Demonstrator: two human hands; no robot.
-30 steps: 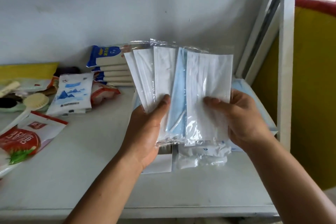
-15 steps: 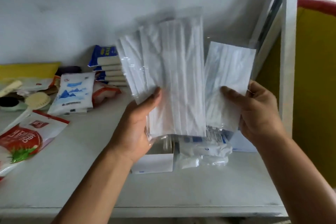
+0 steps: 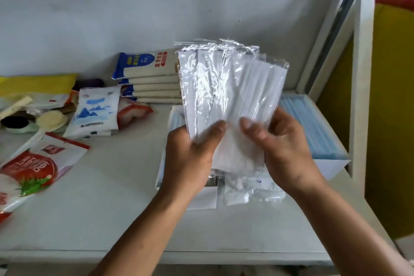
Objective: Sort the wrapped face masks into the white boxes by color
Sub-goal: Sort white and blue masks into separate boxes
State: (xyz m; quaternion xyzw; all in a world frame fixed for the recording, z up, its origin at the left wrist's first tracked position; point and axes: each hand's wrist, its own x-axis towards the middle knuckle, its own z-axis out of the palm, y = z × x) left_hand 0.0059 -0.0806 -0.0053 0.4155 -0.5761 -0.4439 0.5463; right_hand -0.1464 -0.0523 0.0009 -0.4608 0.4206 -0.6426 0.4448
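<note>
- Left hand point(image 3: 190, 154) grips the wrapped white masks point(image 3: 230, 87) at their 6 o'clock edge, thumb curled over the front.
- Right hand point(image 3: 284, 150) pinches the same fan.
- Fan is held above the table point(image 3: 100, 208).
- White box point(image 3: 329, 164) with blue masks sits at 3 o'clock.

Soft, even daylight; glare on mask wrappers point(image 3: 201, 87); slight overall blur; edges bend.
</note>
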